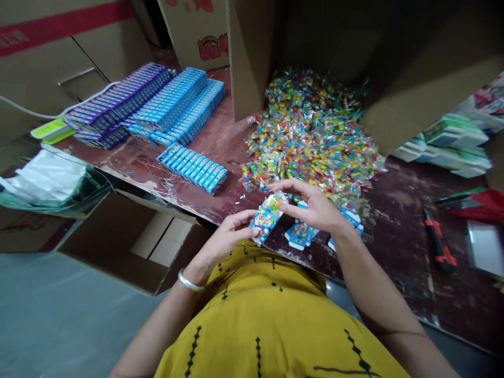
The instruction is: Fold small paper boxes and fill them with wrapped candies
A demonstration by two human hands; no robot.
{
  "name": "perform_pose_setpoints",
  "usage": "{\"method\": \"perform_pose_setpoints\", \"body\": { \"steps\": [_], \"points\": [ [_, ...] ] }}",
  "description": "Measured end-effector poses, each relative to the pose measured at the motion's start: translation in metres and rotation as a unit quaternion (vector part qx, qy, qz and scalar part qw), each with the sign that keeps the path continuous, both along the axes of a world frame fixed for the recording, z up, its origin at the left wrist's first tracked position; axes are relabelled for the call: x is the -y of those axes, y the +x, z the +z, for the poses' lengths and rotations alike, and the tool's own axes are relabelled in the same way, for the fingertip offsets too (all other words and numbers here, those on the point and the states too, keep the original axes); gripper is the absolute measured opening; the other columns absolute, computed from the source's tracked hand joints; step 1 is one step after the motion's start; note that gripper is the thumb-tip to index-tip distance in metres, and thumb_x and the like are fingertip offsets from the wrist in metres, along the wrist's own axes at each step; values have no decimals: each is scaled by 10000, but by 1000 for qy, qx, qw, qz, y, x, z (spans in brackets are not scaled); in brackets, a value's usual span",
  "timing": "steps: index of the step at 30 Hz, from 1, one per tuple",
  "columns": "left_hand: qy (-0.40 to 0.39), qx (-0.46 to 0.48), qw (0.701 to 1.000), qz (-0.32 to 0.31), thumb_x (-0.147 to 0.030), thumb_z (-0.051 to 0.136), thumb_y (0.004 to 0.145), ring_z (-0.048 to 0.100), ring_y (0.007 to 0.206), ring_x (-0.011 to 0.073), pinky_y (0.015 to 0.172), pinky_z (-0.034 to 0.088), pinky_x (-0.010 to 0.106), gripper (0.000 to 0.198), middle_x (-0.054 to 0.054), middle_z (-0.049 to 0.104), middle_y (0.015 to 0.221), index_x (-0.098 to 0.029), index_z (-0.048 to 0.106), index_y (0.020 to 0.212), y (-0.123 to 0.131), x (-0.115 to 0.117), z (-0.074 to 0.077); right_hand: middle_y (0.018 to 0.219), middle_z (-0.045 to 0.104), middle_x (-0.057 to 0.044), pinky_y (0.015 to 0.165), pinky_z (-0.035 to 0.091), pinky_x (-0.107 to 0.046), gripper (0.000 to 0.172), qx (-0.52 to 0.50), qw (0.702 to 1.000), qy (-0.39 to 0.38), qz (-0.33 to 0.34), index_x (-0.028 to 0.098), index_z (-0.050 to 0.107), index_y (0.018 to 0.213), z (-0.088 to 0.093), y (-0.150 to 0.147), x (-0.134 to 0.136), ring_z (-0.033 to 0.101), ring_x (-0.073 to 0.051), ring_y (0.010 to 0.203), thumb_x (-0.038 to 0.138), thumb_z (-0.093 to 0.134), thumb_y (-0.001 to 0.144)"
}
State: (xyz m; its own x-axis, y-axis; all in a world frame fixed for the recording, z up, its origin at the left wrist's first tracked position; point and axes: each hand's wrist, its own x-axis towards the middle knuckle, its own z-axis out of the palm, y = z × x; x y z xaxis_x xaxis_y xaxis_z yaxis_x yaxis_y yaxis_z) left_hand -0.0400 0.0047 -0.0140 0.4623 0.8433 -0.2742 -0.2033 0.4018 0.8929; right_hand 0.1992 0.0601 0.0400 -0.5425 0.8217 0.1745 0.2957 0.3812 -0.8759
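My left hand point(232, 233) grips a small blue printed candy box point(263, 223) between thumb and fingers, close to the table's front edge. At the box's upper, open end, my right hand point(311, 205) pinches a clear packet of coloured candies point(275, 202), which looks partly inside the box. Under and beside my right hand lie an unfilled blue carton point(301, 232) and another blue carton point(352, 216), partly hidden by my forearm. Just beyond my hands spreads a big heap of candy packets point(311, 142).
Rows of blue boxes point(197, 168) and stacked purple boxes point(118, 102) stand on the left of the dark red table point(232, 142). A large carton point(252, 63) surrounds the heap's back. An open carton point(118, 241) sits below left. A red-black cutter point(441, 241) lies right.
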Motion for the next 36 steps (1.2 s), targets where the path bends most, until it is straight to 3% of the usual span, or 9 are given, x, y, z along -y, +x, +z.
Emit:
{"method": "perform_pose_setpoints", "body": {
  "steps": [4, 10, 13, 18, 21, 24, 27, 32, 36],
  "points": [
    [3, -7, 1000, 10, -241, 769, 796, 652, 978, 191, 903, 477, 310, 411, 65, 730, 1114, -174, 684, 1192, 1, 1, -1, 1433, 605, -58, 1172, 364, -488, 376, 33, 998, 20, 40, 291, 668, 1271, 4, 6, 2, 500, -253, 1382, 327, 692, 898],
    [20, -14, 999, 23, -255, 767, 804, 644, 923, 172, 859, 491, 289, 333, 53, 718, 1051, -167, 678, 1111, 12, 3, 4, 1263, 703, -58, 1042, 495, -447, 118, -19, 992, -1, -122, 258, 758, 973, -9, -4, 13, 652, -240, 1178, 307, 712, 876],
    [24, -29, 999, 34, -275, 785, 791, 646, 887, 167, 829, 495, 281, 323, 52, 716, 1014, -164, 671, 1072, 17, 4, 2, 1198, 720, -83, 935, 550, -415, 91, -36, 987, -21, -152, 224, 737, 867, -13, -10, 15, 684, -246, 1095, 313, 736, 849],
    [30, -40, 996, 68, -284, 786, 792, 645, 868, 160, 814, 500, 274, 310, 52, 713, 993, -155, 657, 1044, 20, 7, -2, 1149, 733, -57, 1021, 496, -435, 46, -9, 982, 65, -178, 244, 724, 841, -11, -13, 18, 669, -236, 1112, 253, 694, 875],
    [36, -47, 995, 86, -265, 775, 799, 637, 848, 151, 790, 503, 265, 287, 44, 704, 965, -151, 645, 1028, 22, 8, -1, 1205, 722, -47, 1068, 457, -456, 96, 40, 983, 97, -148, 259, 741, 865, -8, -12, 19, 638, -244, 1178, 240, 653, 901],
    [54, -55, 993, 95, -264, 761, 812, 640, 861, 156, 792, 516, 270, 279, 46, 695, 979, -157, 629, 1033, 25, 10, 2, 1337, 664, -52, 1107, 420, -464, 201, 76, 990, 93, -69, 255, 757, 866, -4, -11, 19, 581, -248, 1278, 283, 581, 958],
    [85, -76, 988, 106, -266, 741, 833, 651, 926, 173, 829, 536, 292, 334, 63, 678, 1089, -186, 601, 1125, 27, 12, 6, 1397, 623, -66, 1116, 408, -468, 238, 76, 995, 68, -13, 236, 747, 838, -4, -12, 19, 554, -260, 1313, 345, 580, 969],
    [127, -82, 978, 145, -275, 724, 852, 668, 947, 187, 846, 555, 313, 678, 51, 642, 1127, -307, 410, 1452, 28, 15, 12, 1156, 720, -59, 877, 573, -368, 158, -96, 981, -60, -160, 249, 708, 983, -19, -14, 25, 699, -218, 1031, 386, 669, 913],
    [125, -64, 983, 122, -282, 720, 859, 653, 988, 194, 857, 548, 304, 551, 53, 649, 1146, -284, 503, 1366, 28, 15, 11, 999, 748, -30, 794, 596, -327, 303, -160, 963, -144, -163, 258, 698, 1087, -38, -21, 38, 723, -195, 893, 376, 778, 819]
  ]
}}
